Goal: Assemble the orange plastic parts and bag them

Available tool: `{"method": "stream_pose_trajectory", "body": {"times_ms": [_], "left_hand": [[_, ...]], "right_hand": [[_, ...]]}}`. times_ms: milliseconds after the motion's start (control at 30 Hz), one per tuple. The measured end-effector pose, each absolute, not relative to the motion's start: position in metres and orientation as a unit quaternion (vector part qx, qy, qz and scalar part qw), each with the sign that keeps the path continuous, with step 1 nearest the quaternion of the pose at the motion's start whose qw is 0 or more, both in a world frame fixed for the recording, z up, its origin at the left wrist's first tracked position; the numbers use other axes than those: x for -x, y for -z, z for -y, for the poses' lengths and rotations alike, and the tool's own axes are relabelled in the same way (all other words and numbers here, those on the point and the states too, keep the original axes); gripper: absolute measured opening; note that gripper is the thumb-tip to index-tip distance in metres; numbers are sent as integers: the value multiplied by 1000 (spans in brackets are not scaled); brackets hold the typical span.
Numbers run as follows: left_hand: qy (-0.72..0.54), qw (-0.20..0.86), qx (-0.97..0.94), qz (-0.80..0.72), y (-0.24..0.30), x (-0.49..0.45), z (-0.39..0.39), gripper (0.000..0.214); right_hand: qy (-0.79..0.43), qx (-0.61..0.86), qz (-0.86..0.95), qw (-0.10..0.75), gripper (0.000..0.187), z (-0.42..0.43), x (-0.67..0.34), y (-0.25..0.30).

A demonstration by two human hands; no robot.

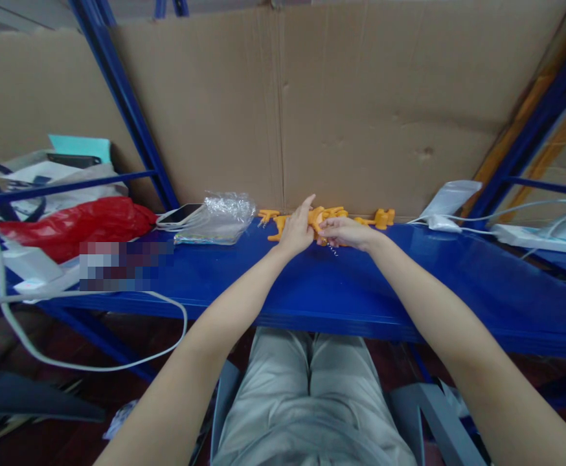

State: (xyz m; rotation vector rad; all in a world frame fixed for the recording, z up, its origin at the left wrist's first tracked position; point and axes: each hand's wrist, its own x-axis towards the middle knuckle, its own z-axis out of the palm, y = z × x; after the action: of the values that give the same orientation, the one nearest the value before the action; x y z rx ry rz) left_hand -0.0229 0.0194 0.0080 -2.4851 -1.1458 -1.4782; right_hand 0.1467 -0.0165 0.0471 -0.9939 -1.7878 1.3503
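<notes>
A brown cardboard sheet [361, 97] stands along the back edge of the long blue metal shelf [409, 291]. On the shelf's left end lie a red plastic bag [79, 223] and a crumpled clear plastic bag [219, 217]. At the shelf's back middle the left hand [296, 228] and right hand [346, 232] meet, both pinching one small orange plastic piece [316, 219] in their fingertips. Loose orange plastic pieces [384, 218] lie around them along the shelf's back edge. They seem yet to be handled, and none looks set apart as finished.
</notes>
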Motion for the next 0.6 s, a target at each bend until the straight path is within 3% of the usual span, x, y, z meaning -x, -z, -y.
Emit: {"method": "stream_pose_trajectory", "body": {"times_ms": [267,433,600], "left_hand": [[474,90,763,431,-20,18,-1,48],[442,96,806,382,-21,17,2,20],[403,34,861,307,-17,15,-4,14]], "right_hand": [[-528,384,558,512,19,10,-146,-50],[-524,382,529,547,20,9,-146,-53],[-521,383,522,556,18,5,-148,-50]]}}
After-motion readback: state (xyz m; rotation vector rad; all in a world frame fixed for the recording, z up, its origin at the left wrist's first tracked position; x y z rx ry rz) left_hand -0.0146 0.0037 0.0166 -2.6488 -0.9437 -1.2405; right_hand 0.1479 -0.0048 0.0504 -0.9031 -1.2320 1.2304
